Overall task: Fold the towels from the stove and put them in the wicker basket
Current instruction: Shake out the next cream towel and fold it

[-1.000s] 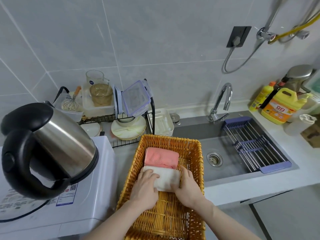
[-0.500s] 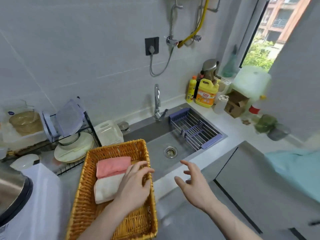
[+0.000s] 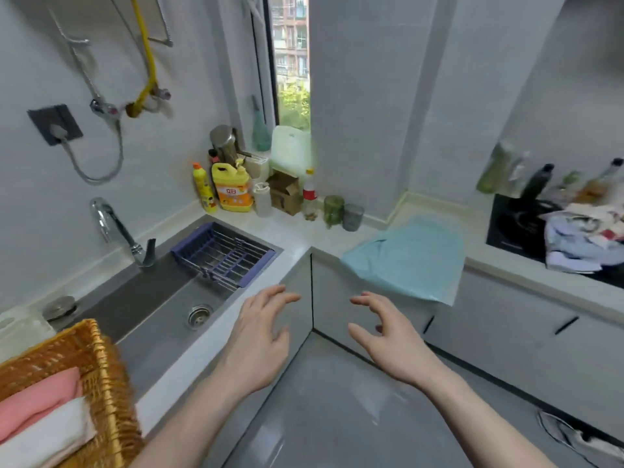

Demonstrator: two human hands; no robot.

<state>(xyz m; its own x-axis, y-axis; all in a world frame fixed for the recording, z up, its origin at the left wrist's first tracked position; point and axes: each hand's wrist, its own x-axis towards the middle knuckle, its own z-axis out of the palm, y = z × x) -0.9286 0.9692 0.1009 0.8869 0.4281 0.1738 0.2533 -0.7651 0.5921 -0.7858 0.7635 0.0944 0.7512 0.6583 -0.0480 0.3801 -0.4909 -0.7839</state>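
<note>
On the tabletop a teal towel lies spread; my left hand and right hand, both empty with fingers apart, reach to fold it next.

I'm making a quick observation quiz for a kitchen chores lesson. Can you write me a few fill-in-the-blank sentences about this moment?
1. The pink towel lies folded inside the ____ basket.
2. The left hand and right hand both hold ____.
3. The teal towel hangs over the edge of the ____.
4. The heap of unfolded towels lies on the ____.

Missing words: wicker; nothing; countertop; stove
</note>
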